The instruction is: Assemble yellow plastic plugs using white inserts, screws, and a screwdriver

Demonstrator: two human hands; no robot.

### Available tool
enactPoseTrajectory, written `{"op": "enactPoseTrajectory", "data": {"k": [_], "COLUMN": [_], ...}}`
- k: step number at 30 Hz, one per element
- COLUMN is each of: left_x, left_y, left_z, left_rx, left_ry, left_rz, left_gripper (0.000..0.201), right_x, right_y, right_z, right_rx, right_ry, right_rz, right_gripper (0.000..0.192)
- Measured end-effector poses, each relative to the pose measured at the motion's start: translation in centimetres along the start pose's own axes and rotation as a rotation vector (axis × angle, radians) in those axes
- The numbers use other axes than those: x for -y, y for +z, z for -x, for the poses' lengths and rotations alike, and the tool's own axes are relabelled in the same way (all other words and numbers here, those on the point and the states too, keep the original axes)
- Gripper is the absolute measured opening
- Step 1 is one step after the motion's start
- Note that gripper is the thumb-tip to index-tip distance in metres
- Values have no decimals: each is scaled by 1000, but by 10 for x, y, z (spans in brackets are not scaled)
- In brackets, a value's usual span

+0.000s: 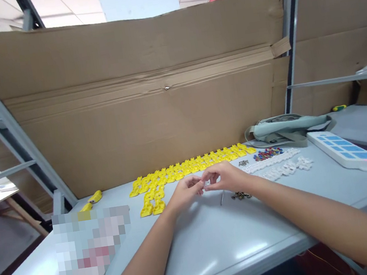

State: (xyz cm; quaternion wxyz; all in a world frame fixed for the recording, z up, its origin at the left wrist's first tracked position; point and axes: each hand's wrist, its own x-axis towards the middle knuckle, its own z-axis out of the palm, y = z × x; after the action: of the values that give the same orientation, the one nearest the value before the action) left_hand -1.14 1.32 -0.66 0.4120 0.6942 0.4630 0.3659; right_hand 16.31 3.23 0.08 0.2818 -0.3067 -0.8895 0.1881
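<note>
My left hand [188,190] and my right hand [225,177] meet fingertip to fingertip above the middle of the table. The fingers of both are pinched together around something small, mostly hidden and too small to name. Behind and left of them, yellow plastic pieces [178,171] lie in long rows, with a few more yellow pieces [152,208] in front. Below my right hand are a thin metal rod [222,197] and a little heap of brass-coloured parts [241,196]. White plastic pieces [275,161] are lined up to the right, partly behind my right hand.
Red and blue small parts [268,154] and tiny dark metal parts [243,163] lie at the back right. Beyond are a grey-green bag [281,128] and a white case with blue compartments [345,149]. A cardboard wall [154,123] closes the back. Yellow objects [95,196] lie left, near a blurred patch.
</note>
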Motion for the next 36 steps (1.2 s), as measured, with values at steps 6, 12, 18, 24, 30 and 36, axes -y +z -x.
{"op": "enactPoseTrajectory", "data": {"k": [6, 12, 18, 24, 30, 36], "left_x": [-4, 1, 2, -2, 0, 2], "left_y": [-4, -12, -11, -10, -11, -13], "left_z": [2, -5, -4, -2, -5, -5], "left_rx": [-53, -310, -316, -320, -311, -272], "left_ry": [-73, -112, -118, -140, -161, -117], "left_rz": [299, 322, 310, 280, 281, 180], "left_gripper": [35, 19, 15, 17, 19, 20], "right_x": [-6, -72, -130, -149, -148, -141], "right_y": [-43, -133, -153, -147, -145, -130], "right_z": [22, 96, 156, 169, 184, 186], "right_rx": [-214, -441, -295, -218, -146, -96], "right_ry": [100, 730, 921, 974, 875, 687], "right_rz": [216, 594, 650, 638, 486, 628], "right_gripper": [16, 16, 15, 22, 51, 48]}}
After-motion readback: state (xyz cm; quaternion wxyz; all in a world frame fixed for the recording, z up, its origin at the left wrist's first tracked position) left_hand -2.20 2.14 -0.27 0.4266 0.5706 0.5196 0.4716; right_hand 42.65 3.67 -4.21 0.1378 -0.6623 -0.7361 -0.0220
